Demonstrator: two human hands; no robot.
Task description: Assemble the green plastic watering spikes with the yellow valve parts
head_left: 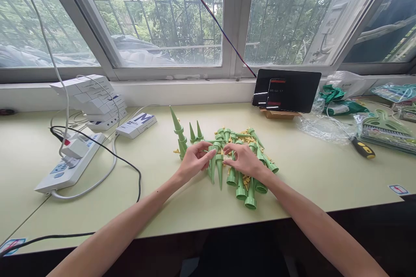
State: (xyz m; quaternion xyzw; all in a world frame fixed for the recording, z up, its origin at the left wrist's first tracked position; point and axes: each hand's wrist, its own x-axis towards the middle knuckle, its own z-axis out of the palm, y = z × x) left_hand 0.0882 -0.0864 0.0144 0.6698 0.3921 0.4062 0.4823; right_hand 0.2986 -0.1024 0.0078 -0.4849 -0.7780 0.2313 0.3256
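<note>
When read from left to right: power strip at lower left of the frame, boxes behind, then a small box lying flat. Left of centre, tower of green spikes fitted end on end, tip toward the top of the frame, leaning left; just right of it, two loose tips pointing the same way.

At centre, left hand, thumb and fingers drawn close around the collar end of the first spike. Apparently touching; cannot tell whether firmly pinched. Long axis running down the frame, collar uppermost, point toward the table's near edge. Nearer to left hand than to right. Second spike just beside, to the right, nearly parallel, between both hands.

Right of centre, right hand, curled inward, thumb and forefinger parted, nothing seen held. Below and around it, heap of spikes and yellow bits, several open ends toward lower frame. Upper right, tablet; farther right, yellow-black handle.
</note>
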